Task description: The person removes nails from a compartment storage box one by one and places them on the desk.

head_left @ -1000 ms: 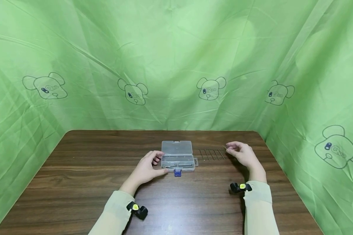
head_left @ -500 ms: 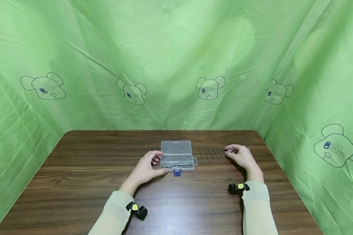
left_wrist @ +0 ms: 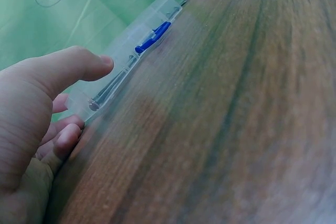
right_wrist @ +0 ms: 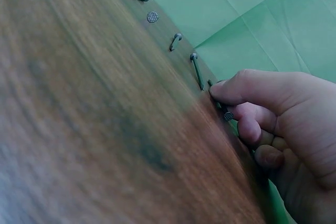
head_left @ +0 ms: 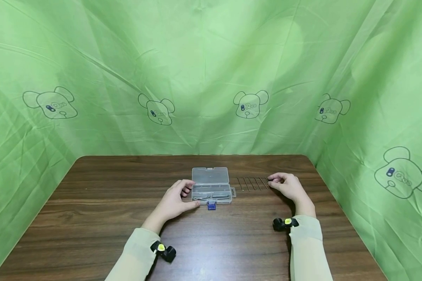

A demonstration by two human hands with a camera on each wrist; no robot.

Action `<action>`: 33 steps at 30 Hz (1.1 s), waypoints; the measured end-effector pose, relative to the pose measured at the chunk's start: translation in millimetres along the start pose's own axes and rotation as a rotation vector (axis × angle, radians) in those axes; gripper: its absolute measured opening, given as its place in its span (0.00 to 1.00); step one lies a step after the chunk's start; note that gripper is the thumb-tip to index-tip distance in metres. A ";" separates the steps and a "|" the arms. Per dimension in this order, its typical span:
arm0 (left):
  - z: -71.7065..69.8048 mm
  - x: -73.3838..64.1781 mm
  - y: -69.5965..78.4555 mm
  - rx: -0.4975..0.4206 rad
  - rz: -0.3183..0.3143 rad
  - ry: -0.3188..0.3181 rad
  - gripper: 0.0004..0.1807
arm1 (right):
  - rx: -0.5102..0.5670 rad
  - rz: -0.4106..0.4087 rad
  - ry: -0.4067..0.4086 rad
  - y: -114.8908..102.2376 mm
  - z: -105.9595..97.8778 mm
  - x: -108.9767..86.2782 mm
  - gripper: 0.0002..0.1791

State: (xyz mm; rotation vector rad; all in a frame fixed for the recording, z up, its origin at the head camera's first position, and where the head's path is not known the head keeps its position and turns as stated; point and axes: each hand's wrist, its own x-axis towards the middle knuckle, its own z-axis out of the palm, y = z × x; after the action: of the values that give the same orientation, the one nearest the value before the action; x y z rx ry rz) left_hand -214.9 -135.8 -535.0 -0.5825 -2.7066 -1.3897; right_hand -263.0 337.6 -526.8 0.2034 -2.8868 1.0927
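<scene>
Right hand (head_left: 289, 187) lowered its pinched nail (right_wrist: 228, 115) beside 5 nails (right_wrist: 197, 71).
Left hand (head_left: 174, 201) grips box (head_left: 211, 176); likely placing, needing release.

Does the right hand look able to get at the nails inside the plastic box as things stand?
Probably yes: the plastic box has its lid open, and only low-lying nails separate it from the right hand, though that hand appears to pinch one.
</scene>
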 end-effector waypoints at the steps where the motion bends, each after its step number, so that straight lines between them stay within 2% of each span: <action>1: 0.0 0.0 -0.2 0.002 -0.002 0.000 0.38 | 0.001 0.002 -0.001 -0.3 0.0 -0.2 0.11; 25: 0.3 0.3 0.2 0.012 -0.012 -0.010 0.38 | -0.030 0.006 -0.034 -4.4 -3.9 0.4 0.13; 33: -0.1 0.0 0.7 0.004 0.017 0.000 0.38 | -0.010 0.031 -0.054 -9.1 -6.0 -1.2 0.13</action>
State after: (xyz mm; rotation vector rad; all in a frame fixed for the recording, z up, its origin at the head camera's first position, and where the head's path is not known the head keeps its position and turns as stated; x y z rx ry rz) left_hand -214.7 -135.6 -534.4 -0.6039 -2.6974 -1.3806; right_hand -260.6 334.9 -516.4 0.1913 -2.9525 1.0936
